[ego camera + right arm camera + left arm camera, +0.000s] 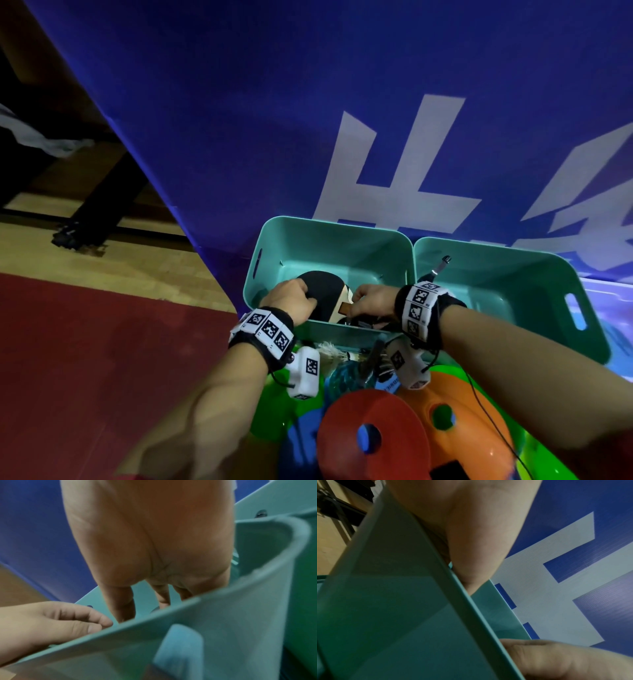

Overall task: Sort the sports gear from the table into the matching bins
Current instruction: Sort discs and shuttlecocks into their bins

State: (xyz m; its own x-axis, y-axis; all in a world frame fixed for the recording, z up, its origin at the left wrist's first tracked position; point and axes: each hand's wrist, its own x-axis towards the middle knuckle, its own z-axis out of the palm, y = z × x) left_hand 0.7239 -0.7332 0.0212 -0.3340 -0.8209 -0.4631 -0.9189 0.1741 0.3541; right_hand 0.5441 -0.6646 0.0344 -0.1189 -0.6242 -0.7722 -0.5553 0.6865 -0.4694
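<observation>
Closest to the camera is a pile of flat plastic discs, a red disc [371,435] and an orange one [455,407], each with a hole in the middle, plus what looks like a feathery shuttlecock [330,353] tucked just under the bin edge. Those look light and stiff, easy to pinch by the rim.

Past that, both hands are down inside the left teal bin [329,236]. Left hand [291,301] is curled over the black rubber face of a table tennis paddle [325,291], fingers wrapped on the blade edge. Right hand [373,303] is bent in at the handle end, but I can't really tell if it's gripping the handle or just nudging it, the wrist views only show palms behind the bin wall.

Paddle should be light and rigid, rubber face grippy so it won't slip; handle or blade edge is the obvious place to hold. There might be a second dark paddle under it, hard to say.

Right teal bin [513,274] sits touching the first one, with a dark, metal-tipped thing [442,265] poking up in it, too small to identify. Blue banner [308,102] behind everything
</observation>
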